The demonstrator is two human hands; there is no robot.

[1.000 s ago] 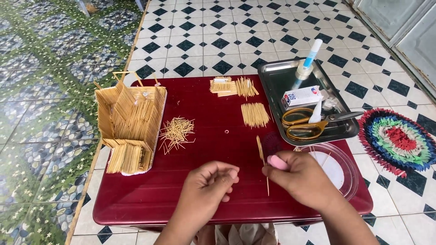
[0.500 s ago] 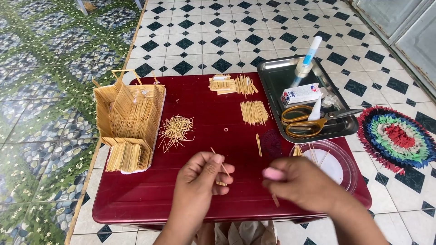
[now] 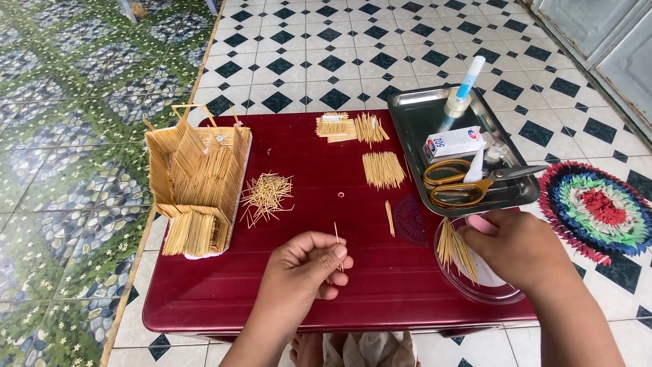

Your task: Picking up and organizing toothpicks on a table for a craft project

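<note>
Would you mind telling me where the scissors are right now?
In the head view, the yellow-handled scissors lie in the steel tray at the table's right, just beyond the right hand.

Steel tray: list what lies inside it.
Inside the steel tray: yellow-handled scissors, a small white box, a glue tube leaning on the rim, and a white nozzle piece. Whatever lies beneath the box and scissors is covered.

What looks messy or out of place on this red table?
Only the loose tangled heap of thin wooden sticks beside the stick-built model house looks scattered; the other stick bundles on the dark red table lie neatly aligned.
</note>
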